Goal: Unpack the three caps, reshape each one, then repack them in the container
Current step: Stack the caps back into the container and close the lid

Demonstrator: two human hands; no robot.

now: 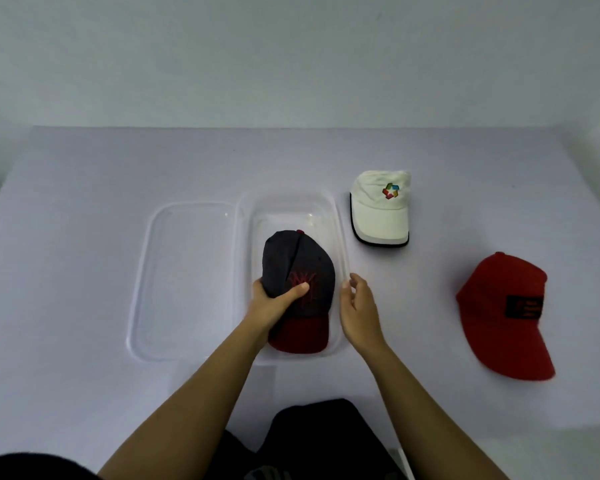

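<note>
Both hands are seen low over the clear container (340,237), in the middle of the table (84,202). The left hand (271,303) is closed on the dark cap (298,271): the thumb is pressed across the front of the crown, just beside the red stitched design, and the fingers are wrapped around the crown's left side. That cap is held inside the container, with its red brim (300,336) pointed toward the person and lying near the container's near wall; whether the cap is resting on the bottom cannot be told. The right hand (359,306) is held open and empty, fingers loosely curled, just beside the dark cap on its right, at the container's right rim; whether the rim is touched cannot be told.

The other two caps are laid out on the table, outside the container and well apart from both hands. The white cap (380,206) is seen just beyond the container's far right corner, crown up, with its dark-edged brim turned toward the person and a coloured badge on its front. The red cap (506,313) is set further right, crown up, with a dark patch on its front and its brim pointed toward the near right. A clear lid (184,278) is laid flat beside the container's left wall.
</note>
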